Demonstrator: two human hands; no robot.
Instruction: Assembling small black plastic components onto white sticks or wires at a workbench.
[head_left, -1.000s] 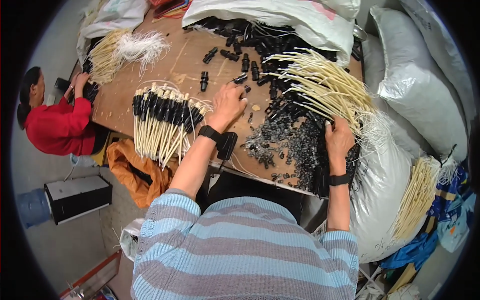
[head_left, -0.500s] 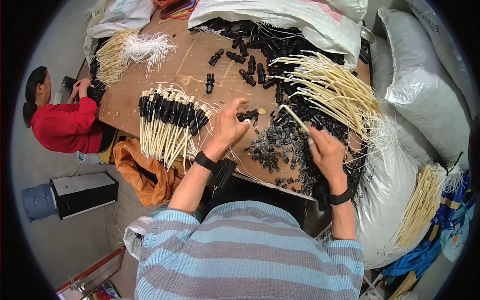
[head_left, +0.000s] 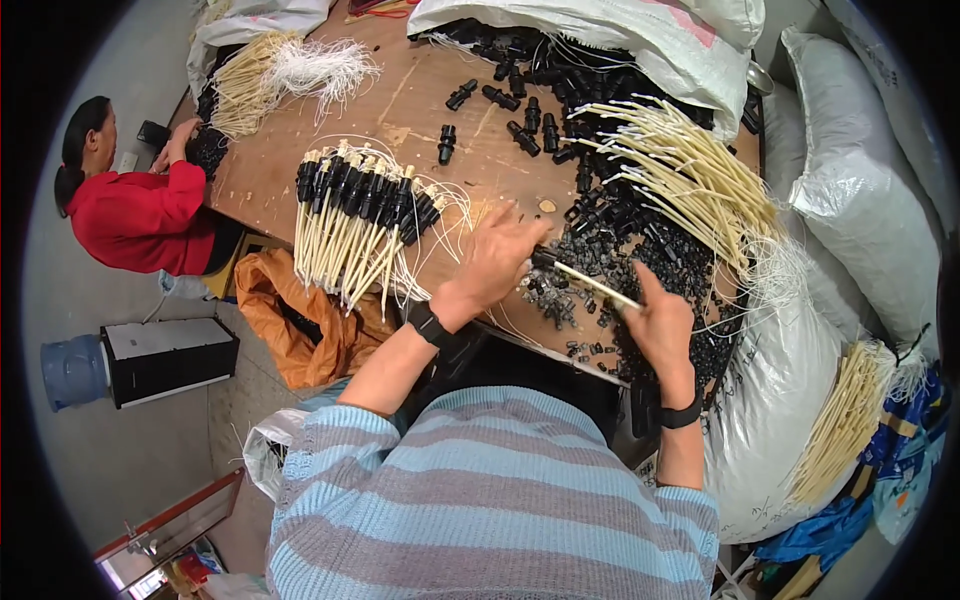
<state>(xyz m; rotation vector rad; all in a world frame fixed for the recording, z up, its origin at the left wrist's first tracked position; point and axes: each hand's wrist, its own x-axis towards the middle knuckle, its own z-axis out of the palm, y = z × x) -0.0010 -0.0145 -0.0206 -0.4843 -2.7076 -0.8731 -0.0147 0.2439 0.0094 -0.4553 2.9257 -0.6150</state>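
so the brown bench fills the upper middle of the frame, with a bundle of cream rods at upper right and a black-topped bunch left of centre. hands are apart: the right hand pinches a single rod just right of centre, the left hand grips a black fitting at its far end. can't tell if it's inserted.

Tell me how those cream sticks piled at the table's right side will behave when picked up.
The cream sticks are probably fairly stiff: the single stick in the right hand looks straight. They would likely spread if lifted, since they lie fanned out. Their white strings are probably floppy and apt to snag, lying in tangled curls.
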